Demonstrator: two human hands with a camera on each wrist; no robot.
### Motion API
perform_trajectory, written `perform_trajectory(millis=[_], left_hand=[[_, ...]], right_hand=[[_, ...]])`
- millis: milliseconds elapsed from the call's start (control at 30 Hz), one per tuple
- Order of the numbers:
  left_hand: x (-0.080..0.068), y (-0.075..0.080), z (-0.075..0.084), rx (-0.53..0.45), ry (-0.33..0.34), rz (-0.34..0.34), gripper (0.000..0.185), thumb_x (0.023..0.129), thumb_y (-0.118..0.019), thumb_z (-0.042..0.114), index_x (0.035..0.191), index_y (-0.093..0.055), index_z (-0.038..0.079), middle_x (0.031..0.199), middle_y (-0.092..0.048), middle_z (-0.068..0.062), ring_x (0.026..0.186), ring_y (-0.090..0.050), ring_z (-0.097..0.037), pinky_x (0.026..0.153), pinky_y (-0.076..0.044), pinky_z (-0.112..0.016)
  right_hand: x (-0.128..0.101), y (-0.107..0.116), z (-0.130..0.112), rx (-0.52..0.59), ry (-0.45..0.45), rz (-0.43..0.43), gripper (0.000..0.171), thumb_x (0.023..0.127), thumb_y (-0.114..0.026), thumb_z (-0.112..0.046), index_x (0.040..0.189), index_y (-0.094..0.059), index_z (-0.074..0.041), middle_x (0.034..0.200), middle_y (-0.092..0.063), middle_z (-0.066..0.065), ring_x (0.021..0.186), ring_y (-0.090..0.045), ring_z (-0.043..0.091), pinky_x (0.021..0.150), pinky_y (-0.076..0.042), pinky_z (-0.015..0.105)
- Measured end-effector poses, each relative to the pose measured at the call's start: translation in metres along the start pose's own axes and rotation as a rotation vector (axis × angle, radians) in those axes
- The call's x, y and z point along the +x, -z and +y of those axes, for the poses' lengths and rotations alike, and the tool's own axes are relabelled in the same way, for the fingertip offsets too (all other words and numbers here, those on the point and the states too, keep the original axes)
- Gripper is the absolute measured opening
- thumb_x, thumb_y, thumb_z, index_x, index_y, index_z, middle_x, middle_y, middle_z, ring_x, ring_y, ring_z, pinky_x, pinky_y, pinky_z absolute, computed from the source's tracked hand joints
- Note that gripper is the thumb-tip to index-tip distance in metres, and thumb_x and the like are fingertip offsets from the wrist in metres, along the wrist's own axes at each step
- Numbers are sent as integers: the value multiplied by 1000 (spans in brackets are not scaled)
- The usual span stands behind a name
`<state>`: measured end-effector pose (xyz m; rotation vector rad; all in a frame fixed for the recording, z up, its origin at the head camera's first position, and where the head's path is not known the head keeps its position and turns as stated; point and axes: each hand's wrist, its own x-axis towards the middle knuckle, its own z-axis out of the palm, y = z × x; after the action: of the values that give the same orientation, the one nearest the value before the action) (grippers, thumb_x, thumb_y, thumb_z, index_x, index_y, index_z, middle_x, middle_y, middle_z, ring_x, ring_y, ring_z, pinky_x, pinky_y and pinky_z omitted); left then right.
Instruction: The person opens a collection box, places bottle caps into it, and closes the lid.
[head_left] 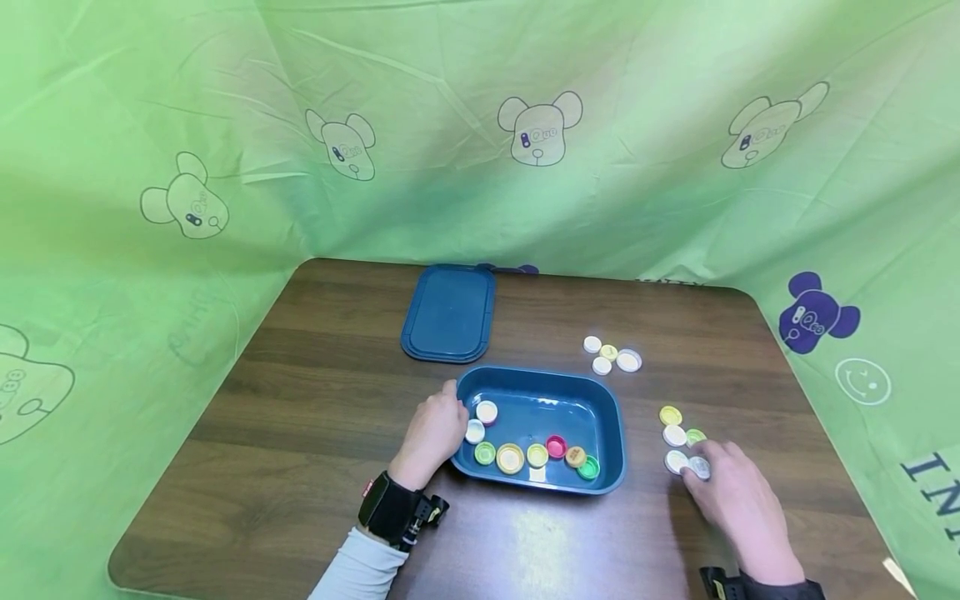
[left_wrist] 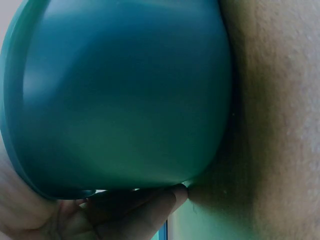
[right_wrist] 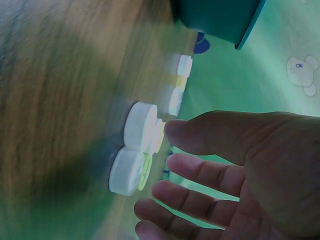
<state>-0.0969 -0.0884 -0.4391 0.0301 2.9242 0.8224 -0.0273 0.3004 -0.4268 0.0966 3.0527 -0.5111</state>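
Head view: left hand (head_left: 437, 432) grips the blue tray (head_left: 609, 406) rim; right hand (head_left: 738, 500), fingers spread, rests on the white caps (head_left: 677, 460).

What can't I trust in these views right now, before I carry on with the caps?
- Head view: right hand covers part of the near caps; contact with one is unclear.
- Left wrist view: the blue bin wall fills the picture, so its contents are hidden.
- Right wrist view: caps are motion-blurred and colours wash out.
- Head view: left hand fingertips hidden at the bin rim.

One blue tray (head_left: 611, 417), one blue lid (head_left: 448, 313) — eight caps (head_left: 510, 457) inside the tray, nine loose caps (head_left: 627, 360) on the table (head_left: 300, 417).
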Motion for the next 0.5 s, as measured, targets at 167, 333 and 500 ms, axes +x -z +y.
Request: perform_trajectory(millis=[167,333,500], left_hand=[[1,0,-1,-7,6,-4,42,102,-55,13,137,-50,-9,117,-67,-28,98,-70,-39,81,-58,-51],[1,-1,-1,0,3,9,42,101,-55,13,136,-51,-9,116,-67,-28,97,-70,-40,80,-58,-52],[1,-2,-1,11,0,15,42,101,-55,13,136,-51,-10,116,-67,-29,97,-70,-41,81,-58,-53]], right_hand=[[2,-2,5,0,-14,-29,43,86,-73,-20,119,-62,6,109,-61,29,101,-59,53,81,-47,65],[4,-3,8,-4,-17,-61,42,86,-72,-19,119,-63,6,110,-61,30,101,-59,53,82,-47,65],[4,-6,9,3,-17,-65,44,86,-72,-17,121,-62,7,110,-60,30,99,-60,52,81,-48,64]])
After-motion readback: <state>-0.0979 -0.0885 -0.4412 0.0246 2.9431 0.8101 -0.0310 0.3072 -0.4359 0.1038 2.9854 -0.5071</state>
